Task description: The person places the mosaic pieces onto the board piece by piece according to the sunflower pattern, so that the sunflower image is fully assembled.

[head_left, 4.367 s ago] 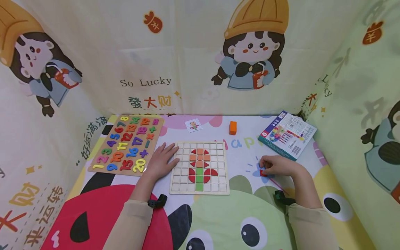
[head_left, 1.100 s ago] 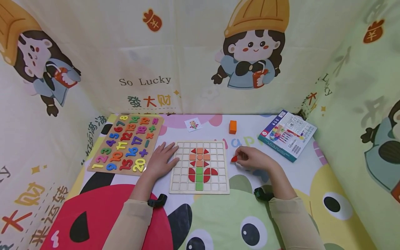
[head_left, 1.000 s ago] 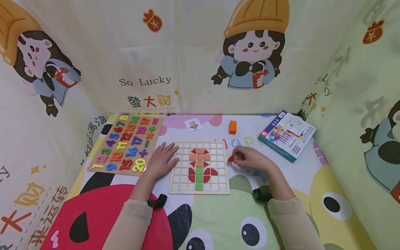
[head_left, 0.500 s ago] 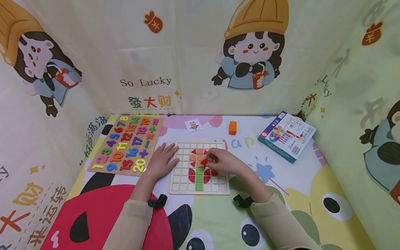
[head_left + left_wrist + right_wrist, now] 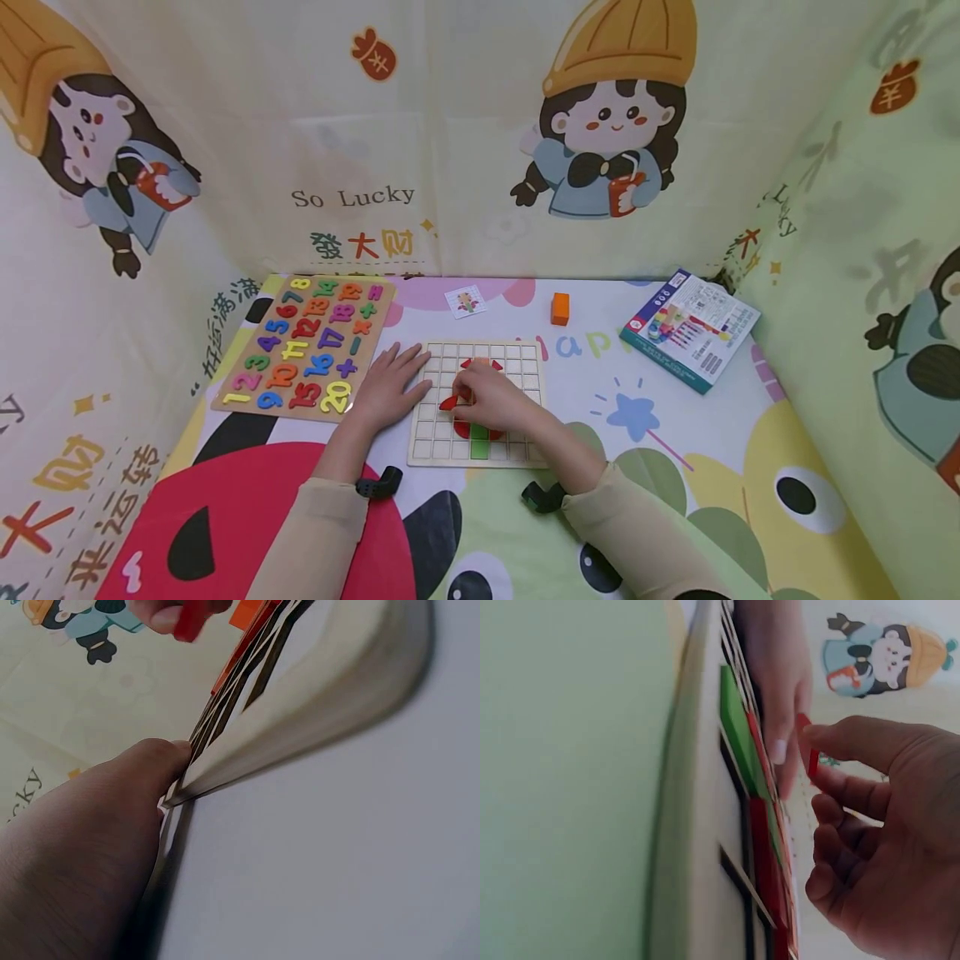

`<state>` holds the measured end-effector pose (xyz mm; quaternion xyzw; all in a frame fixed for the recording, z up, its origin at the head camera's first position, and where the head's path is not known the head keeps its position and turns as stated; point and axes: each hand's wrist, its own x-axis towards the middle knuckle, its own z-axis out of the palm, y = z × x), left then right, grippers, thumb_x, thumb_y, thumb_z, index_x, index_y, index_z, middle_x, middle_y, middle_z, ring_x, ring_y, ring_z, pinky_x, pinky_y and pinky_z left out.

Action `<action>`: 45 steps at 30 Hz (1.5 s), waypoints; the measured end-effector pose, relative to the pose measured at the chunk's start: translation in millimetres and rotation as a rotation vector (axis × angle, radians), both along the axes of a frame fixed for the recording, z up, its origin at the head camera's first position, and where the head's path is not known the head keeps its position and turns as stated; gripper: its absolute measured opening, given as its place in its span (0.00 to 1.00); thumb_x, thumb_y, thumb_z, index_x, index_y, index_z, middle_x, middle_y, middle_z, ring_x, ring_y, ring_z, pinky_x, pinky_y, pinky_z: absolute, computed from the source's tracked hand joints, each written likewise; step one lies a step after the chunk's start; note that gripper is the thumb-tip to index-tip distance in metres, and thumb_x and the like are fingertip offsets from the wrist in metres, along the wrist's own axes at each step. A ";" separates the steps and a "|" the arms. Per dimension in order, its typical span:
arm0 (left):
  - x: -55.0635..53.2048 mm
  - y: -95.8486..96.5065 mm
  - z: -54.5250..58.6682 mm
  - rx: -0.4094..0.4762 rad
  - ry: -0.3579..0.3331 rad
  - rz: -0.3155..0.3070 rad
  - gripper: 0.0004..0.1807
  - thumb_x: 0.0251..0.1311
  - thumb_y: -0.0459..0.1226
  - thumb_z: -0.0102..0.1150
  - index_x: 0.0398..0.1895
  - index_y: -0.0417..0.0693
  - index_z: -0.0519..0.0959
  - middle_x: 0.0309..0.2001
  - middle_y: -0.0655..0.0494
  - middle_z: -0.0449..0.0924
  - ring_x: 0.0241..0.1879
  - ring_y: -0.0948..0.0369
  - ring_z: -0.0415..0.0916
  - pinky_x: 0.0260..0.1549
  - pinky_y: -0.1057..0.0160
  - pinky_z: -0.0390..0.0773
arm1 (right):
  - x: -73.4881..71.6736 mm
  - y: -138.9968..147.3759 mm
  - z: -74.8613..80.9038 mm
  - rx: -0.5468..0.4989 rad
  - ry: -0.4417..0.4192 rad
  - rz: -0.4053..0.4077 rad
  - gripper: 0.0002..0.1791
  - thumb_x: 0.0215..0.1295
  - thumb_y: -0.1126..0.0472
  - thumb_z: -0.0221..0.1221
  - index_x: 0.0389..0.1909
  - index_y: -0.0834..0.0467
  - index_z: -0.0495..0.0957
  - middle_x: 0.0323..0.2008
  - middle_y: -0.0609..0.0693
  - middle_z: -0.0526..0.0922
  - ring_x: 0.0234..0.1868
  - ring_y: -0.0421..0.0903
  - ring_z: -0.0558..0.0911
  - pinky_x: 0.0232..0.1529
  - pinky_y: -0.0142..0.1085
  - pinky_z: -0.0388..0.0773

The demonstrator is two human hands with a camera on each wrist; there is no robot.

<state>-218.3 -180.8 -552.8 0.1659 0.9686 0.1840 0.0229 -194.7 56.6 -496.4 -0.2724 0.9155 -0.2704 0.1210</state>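
A square wooden grid board [image 5: 525,450] lies mid-table, partly filled with red, orange and green tiles in a flower shape. Over the board, my right hand [image 5: 491,402] pinches a small red tile [image 5: 448,403] between thumb and fingers. The right wrist view shows that red tile [image 5: 810,746] held above the board, its other fingers curled. My left hand [image 5: 390,385] lies flat with fingers spread, its fingertips at the board's left edge. In the left wrist view the thumb [image 5: 154,769] touches the board's edge. My right hand hides much of the flower.
A board of coloured numbers [image 5: 303,350] lies at the left. Behind the grid board are a small pattern card [image 5: 466,302] and an orange block [image 5: 560,309]. A box [image 5: 692,329] rests at the back right. Printed fabric walls [image 5: 480,167] surround the table.
My right hand has picked up the red tile from the table on the right and carried it left, across the board to its left-middle part. The left hand has stayed in place.
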 end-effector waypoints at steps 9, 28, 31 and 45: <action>-1.0 2.2 0.0 -0.016 0.003 0.001 0.35 0.68 0.62 0.47 0.76 0.66 0.60 0.78 0.60 0.54 0.80 0.48 0.39 0.77 0.42 0.42 | 4.2 -8.5 -6.5 0.086 0.047 -0.011 0.12 0.60 0.47 0.67 0.37 0.49 0.79 0.32 0.42 0.73 0.34 0.39 0.71 0.33 0.28 0.71; 0.3 -1.2 1.5 -0.022 -0.006 0.002 0.35 0.68 0.62 0.46 0.76 0.66 0.60 0.78 0.59 0.54 0.80 0.47 0.39 0.77 0.41 0.42 | 4.8 -16.6 -11.3 0.169 0.107 0.001 0.10 0.63 0.48 0.65 0.40 0.47 0.80 0.31 0.41 0.74 0.33 0.39 0.72 0.34 0.30 0.71; 1.0 -0.7 1.5 -0.015 -0.002 0.003 0.35 0.68 0.61 0.47 0.76 0.66 0.60 0.78 0.59 0.55 0.80 0.46 0.40 0.77 0.40 0.43 | 5.4 -16.9 -11.1 0.169 0.108 0.001 0.10 0.63 0.49 0.65 0.40 0.47 0.80 0.31 0.41 0.74 0.33 0.39 0.72 0.34 0.30 0.71; 4.1 -2.1 -3.7 0.005 0.003 0.004 0.34 0.67 0.61 0.48 0.75 0.65 0.62 0.78 0.59 0.56 0.80 0.48 0.41 0.77 0.41 0.44 | 9.2 5.3 9.8 0.141 0.174 -0.059 0.10 0.66 0.47 0.61 0.41 0.48 0.80 0.35 0.42 0.78 0.38 0.41 0.73 0.42 0.33 0.78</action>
